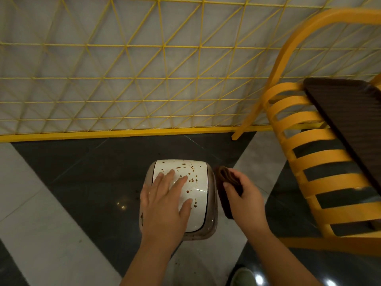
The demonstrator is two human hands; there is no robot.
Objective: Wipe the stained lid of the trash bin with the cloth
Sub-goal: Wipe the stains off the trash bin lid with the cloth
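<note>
A small trash bin stands on the floor below me, its white lid [198, 178] speckled with brown stains, mostly on the far half. My left hand [165, 203] lies flat on the near left part of the lid, fingers straight and spread. To the right of the bin my right hand [243, 199] grips a folded dark brown cloth [224, 178], which hangs beside the bin's right edge, apart from the lid.
A yellow slatted chair [321, 162] with a dark brown seat pad [350, 112] stands close on the right. A yellow wire mesh fence [144, 79] runs along the back. The floor has dark and light grey tiles; a shoe tip [243, 275] shows at the bottom.
</note>
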